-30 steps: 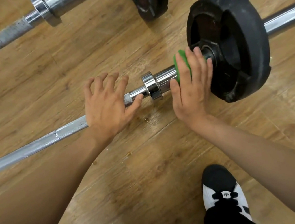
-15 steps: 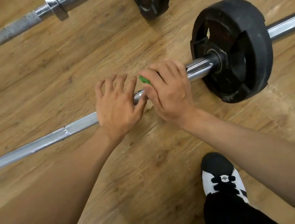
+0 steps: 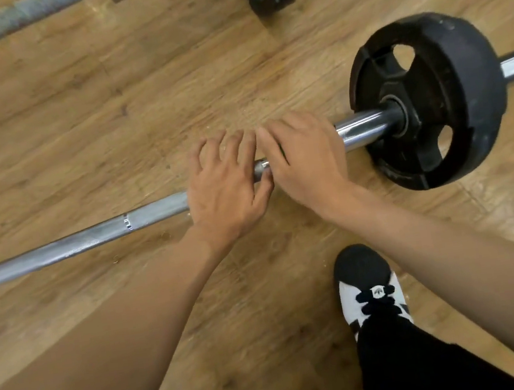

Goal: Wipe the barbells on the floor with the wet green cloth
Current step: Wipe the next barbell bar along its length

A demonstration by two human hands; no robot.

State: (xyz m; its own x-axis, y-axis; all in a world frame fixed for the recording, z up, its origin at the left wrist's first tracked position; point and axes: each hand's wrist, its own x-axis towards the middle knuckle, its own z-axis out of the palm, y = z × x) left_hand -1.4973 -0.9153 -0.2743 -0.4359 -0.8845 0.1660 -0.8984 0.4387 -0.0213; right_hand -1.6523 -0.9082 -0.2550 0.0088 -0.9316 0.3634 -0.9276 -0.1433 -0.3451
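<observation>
Right hand (image 3: pixel 306 158) clamps the long chrome steel barbell (image 3: pixel 90 237) beside its round black rubber plate (image 3: pixel 466 92); the wet green cloth is unseen, likely under that palm.
Left hand (image 3: pixel 225 189) grips the shaft on the side away from the plate, touching the right: knuckles may jam and dislodge the cloth.

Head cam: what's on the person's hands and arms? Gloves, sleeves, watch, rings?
Nothing worn on either: left hand and right hand ungloved, no rings showing; left forearm and right forearm without sleeves to the frame edge, no watch or wristband. Below, a black trouser leg and a black-and-white laced shoe.
</observation>
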